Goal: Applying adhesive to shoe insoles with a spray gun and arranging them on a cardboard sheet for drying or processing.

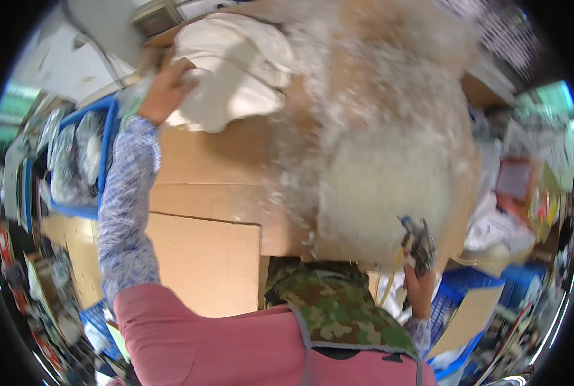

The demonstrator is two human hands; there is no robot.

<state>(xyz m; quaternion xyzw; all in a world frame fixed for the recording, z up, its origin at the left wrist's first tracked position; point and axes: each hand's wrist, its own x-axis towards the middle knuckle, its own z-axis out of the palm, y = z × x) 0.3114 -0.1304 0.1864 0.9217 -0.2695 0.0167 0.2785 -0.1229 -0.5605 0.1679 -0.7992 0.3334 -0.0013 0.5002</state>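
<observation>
At the far left of the table, my left hand [169, 90] is closed on the near left edge of a bunched white cloth [242, 71]. My right hand [419, 286] is low at the right, by the table's near edge. It grips a dark, pistol-shaped spray gun [419, 244] with a blue part at its tip; a yellow hose [388, 283] hangs beside it. Beyond the gun lies a pale, flat square piece [387, 190], blurred. Clear, crumpled film-like material [390, 77] spreads behind and around it, too smeared to name surely.
Brown cardboard [210, 154] covers the table, with another cardboard sheet [203, 257] at its near left. A blue crate [107, 148] of plastic-wrapped items stands at the left. On the right are a blue basket [461, 283] and heaped bags and white cloth [499, 225].
</observation>
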